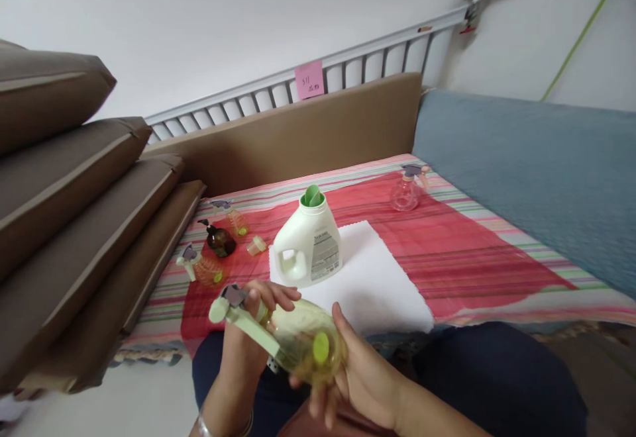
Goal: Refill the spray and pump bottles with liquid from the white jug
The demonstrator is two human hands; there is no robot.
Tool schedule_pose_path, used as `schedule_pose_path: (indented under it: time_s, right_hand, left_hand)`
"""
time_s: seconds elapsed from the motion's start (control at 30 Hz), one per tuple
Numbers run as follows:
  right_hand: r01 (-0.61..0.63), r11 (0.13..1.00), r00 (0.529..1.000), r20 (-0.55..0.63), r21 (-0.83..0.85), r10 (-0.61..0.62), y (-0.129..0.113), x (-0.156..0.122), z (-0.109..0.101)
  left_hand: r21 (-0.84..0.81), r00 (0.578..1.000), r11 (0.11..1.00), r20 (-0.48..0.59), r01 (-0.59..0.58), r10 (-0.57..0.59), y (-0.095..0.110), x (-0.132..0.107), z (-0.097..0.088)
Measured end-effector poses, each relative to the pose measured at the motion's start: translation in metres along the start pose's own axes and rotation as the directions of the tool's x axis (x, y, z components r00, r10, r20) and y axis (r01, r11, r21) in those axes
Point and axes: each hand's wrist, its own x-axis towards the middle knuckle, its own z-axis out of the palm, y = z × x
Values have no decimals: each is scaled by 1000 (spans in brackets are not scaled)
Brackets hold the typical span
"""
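Note:
A clear yellowish spray bottle (pixel 298 338) with a pale green trigger and a grey top lies tilted between my two hands, its base toward the right. My left hand (pixel 253 321) is closed round the bottle near its neck. Around the base, my right hand (pixel 365 371) grips it, with the thumb on the upper side and fingers underneath. A round yellow-green spot shows through the bottle's lower part. Just beyond my hands stands a large white detergent jug (pixel 311 242), its green mouth uncapped, on a white sheet (pixel 370 271).
Left of the jug are two spray bottles (pixel 206 268), a dark brown pump bottle (pixel 220 240) and a pale cap (pixel 257 245). A clear pinkish spray bottle (pixel 406 191) stands at the far right. Brown cushions (pixel 79 192) are stacked on the left. A pink note (pixel 309 80) hangs on the radiator.

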Motion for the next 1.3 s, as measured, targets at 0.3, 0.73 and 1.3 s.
schedule_pose_path:
  time_s: [0.3, 0.73, 1.3]
  right_hand:
    - [139, 987, 990, -21, -81, -141, 1, -2, -2]
    - [-11, 1000, 998, -59, 1, 11, -2, 2, 2]
    - [192, 978, 981, 3, -82, -192, 3, 6, 0]
  left_hand:
    - [-70, 999, 997, -25, 34, -36, 4, 1, -3]
    - [-52, 996, 996, -50, 71, -74, -1, 2, -7]
    - [-70, 977, 991, -173, 116, -127, -4, 7, -13]
